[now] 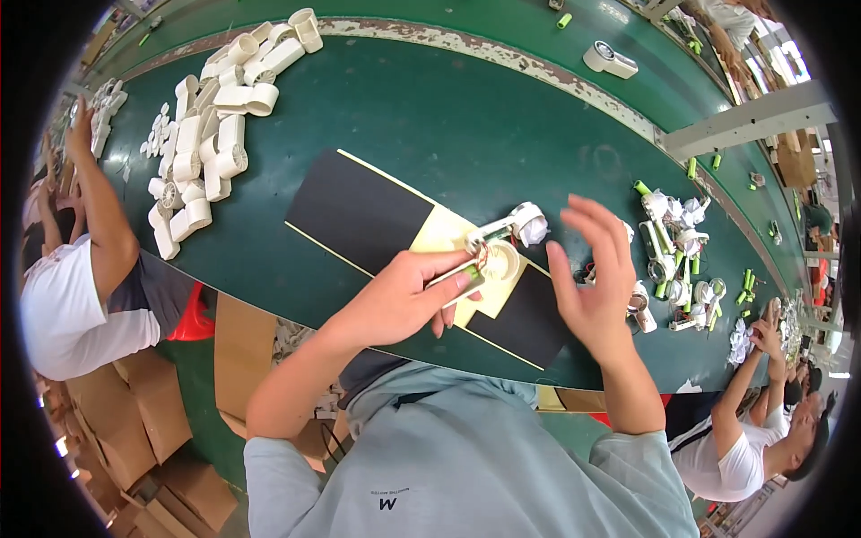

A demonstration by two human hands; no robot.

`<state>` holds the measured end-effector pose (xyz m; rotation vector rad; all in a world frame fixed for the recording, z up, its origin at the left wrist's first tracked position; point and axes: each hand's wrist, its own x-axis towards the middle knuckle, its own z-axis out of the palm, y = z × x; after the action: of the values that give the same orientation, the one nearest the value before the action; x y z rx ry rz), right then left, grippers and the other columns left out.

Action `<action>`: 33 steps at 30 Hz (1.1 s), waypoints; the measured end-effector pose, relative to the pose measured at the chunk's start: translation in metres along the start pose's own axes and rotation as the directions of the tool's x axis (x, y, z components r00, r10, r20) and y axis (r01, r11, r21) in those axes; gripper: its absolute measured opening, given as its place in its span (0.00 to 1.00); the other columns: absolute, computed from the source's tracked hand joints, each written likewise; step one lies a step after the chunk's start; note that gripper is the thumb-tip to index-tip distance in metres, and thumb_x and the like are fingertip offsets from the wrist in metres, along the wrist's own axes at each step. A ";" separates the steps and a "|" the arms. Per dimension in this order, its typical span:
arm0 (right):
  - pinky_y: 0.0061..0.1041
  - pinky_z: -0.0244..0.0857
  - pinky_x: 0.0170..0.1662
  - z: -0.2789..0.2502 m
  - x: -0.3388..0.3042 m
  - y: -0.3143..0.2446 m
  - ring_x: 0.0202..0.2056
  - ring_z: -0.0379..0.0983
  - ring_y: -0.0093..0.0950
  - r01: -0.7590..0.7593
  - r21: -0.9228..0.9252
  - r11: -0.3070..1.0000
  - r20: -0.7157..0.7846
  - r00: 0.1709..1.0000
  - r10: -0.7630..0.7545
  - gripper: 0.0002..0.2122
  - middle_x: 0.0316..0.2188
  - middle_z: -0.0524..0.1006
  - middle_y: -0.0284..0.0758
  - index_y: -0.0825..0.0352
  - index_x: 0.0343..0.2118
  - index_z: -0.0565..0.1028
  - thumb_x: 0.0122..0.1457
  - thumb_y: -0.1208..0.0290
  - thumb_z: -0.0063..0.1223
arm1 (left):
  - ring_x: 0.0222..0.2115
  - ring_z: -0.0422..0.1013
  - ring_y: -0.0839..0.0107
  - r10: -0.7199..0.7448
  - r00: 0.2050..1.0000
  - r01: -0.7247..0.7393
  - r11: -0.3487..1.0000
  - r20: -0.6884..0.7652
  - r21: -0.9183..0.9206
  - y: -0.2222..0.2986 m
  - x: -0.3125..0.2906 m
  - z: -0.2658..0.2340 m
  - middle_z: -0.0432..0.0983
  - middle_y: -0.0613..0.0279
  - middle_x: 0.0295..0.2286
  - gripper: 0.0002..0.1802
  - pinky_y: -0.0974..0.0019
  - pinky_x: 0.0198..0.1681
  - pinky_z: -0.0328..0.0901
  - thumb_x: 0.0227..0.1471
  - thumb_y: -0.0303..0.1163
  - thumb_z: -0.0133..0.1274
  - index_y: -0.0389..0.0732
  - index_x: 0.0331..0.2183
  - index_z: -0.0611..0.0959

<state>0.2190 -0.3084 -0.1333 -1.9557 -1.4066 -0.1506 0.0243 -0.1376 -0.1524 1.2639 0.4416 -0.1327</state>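
Over the middle of the flat black-and-yellow board (359,211), the left hand (405,291) pinches a white-and-green plastic unit (473,271), seemingly part-assembled, wires exposed; the right hand (596,287) spreads empty beside the board, cream tubular shells (215,134) lying loose left of it.

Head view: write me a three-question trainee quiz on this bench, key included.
1. Short answer: which hand holds a white casing?
2. True or false: the right hand is open.
3. Multiple choice: where does the large pile of white shells lie?
A) On the black-and-yellow board
B) Left of the board
C) Right of the board

Key: 1. The left hand. 2. True. 3. B.
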 end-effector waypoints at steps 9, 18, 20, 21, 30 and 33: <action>0.35 0.69 0.47 0.019 -0.054 -0.031 0.44 0.76 0.37 0.130 0.213 0.968 0.403 0.891 -0.208 0.15 0.41 0.79 0.36 0.65 0.42 0.79 0.50 0.80 0.67 | 0.27 0.76 0.78 0.167 0.973 -0.176 0.984 -0.161 -0.040 -0.022 0.019 0.000 0.83 0.56 0.39 0.24 0.71 0.30 0.73 0.69 0.28 0.51 0.31 0.62 0.74; 0.30 0.73 0.41 -0.007 -0.033 -0.023 0.37 0.79 0.34 -0.176 0.536 0.826 0.439 0.894 -0.094 0.09 0.37 0.81 0.36 0.68 0.37 0.78 0.54 0.85 0.64 | 0.32 0.80 0.76 0.206 0.957 -0.223 0.973 -0.202 -0.066 -0.024 0.015 0.003 0.82 0.60 0.36 0.23 0.70 0.37 0.76 0.68 0.29 0.53 0.32 0.61 0.75; 0.29 0.73 0.41 -0.003 -0.031 -0.018 0.37 0.79 0.32 -0.329 0.634 0.700 0.433 0.901 0.031 0.08 0.36 0.81 0.36 0.69 0.37 0.77 0.55 0.85 0.64 | 0.31 0.80 0.75 0.188 0.962 -0.209 0.974 -0.200 -0.087 -0.026 0.016 0.001 0.82 0.58 0.37 0.23 0.69 0.36 0.76 0.68 0.30 0.54 0.32 0.61 0.76; 0.29 0.73 0.40 0.002 -0.029 -0.014 0.37 0.78 0.32 -0.348 0.564 0.749 0.468 0.882 0.057 0.08 0.35 0.79 0.36 0.69 0.39 0.77 0.58 0.85 0.61 | 0.30 0.80 0.73 0.164 0.966 -0.188 0.977 -0.198 -0.105 -0.027 0.016 0.000 0.82 0.57 0.37 0.24 0.67 0.36 0.76 0.67 0.30 0.55 0.32 0.61 0.76; 0.35 0.73 0.46 0.029 -0.028 -0.015 0.44 0.77 0.38 0.138 0.094 0.986 0.264 0.952 -0.158 0.13 0.41 0.79 0.37 0.67 0.43 0.77 0.55 0.80 0.62 | 0.30 0.79 0.76 0.248 0.932 -0.259 0.966 -0.265 -0.009 -0.007 0.014 -0.019 0.83 0.58 0.37 0.22 0.70 0.34 0.77 0.67 0.28 0.53 0.29 0.59 0.76; 0.37 0.73 0.48 0.018 -0.021 -0.021 0.46 0.77 0.39 0.141 0.163 0.976 0.387 0.901 -0.195 0.15 0.46 0.79 0.37 0.67 0.44 0.77 0.53 0.79 0.66 | 0.30 0.79 0.77 0.235 0.929 -0.242 0.970 -0.285 0.011 -0.013 0.015 -0.022 0.83 0.59 0.37 0.22 0.70 0.34 0.76 0.67 0.29 0.53 0.30 0.59 0.78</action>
<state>0.1877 -0.3106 -0.1465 -1.8188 -1.8022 0.2769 0.0284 -0.1186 -0.1746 1.3077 0.5300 0.2644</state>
